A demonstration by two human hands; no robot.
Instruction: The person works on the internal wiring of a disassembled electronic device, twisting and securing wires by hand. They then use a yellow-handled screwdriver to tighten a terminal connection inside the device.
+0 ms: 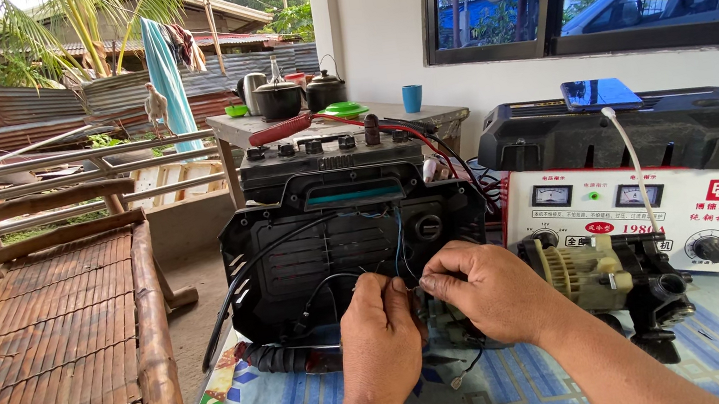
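My left hand [380,338] and my right hand [483,291] meet in front of a black plastic casing [292,258] that stands upright on the table. Both pinch thin wires [400,241], blue and black, that hang from the casing's upper middle. The fingertips nearly touch, and what lies between them is too small to make out. A thicker black cable [241,289] loops down the casing's left side. Just right of my right hand lies a small motor pump [609,275] with a beige body and black end.
A white and red box charger with dials [652,217] stands at right under a black case [631,136] bearing a phone [600,93]. A battery with a red clamp [329,152] sits behind the casing. A bamboo bench [51,339] fills the left. Pots stand on a far table [329,117].
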